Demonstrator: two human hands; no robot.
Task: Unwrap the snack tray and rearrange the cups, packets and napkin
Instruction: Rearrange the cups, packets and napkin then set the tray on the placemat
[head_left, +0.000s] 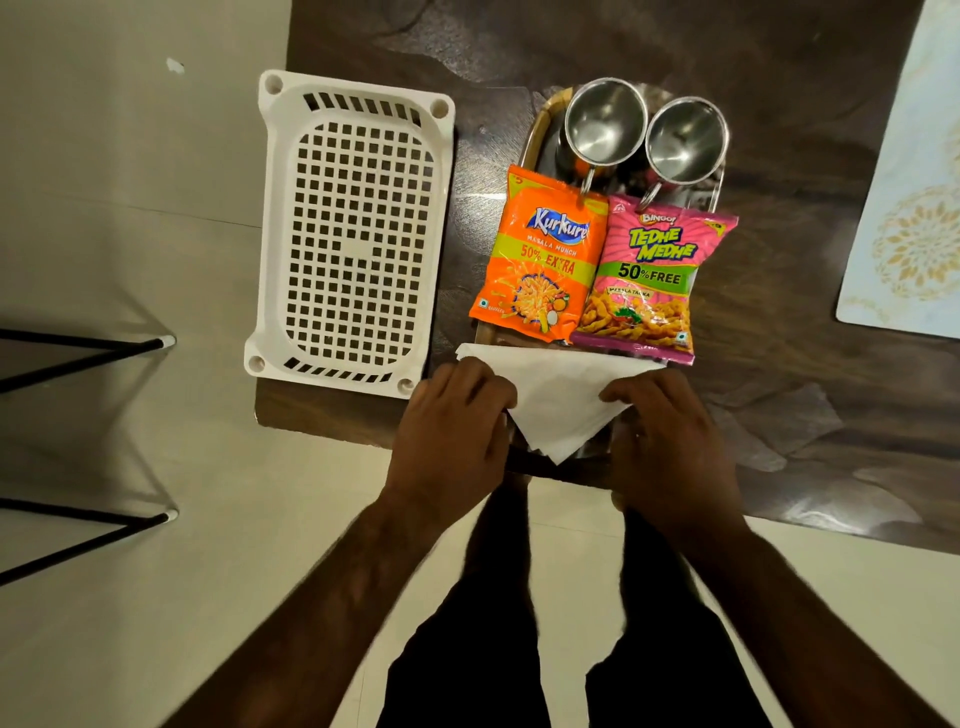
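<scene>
White napkin (558, 402) at near end of tray (537, 130), touching packets | left hand (452, 421), right hand (670, 436): fingers pinching napkin edges | orange packet (540, 257), pink packet (649, 286) side by side | steel cups (605, 124) behind | white basket (353, 234) left on worktop (779, 78)

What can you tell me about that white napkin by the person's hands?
The napkin is plain white paper, folded into a layered triangle whose long edge lies against the two snack packets and whose tip points toward the person. It lies flat at the tray's near end. The left hand and right hand rest on its two side corners.
</scene>
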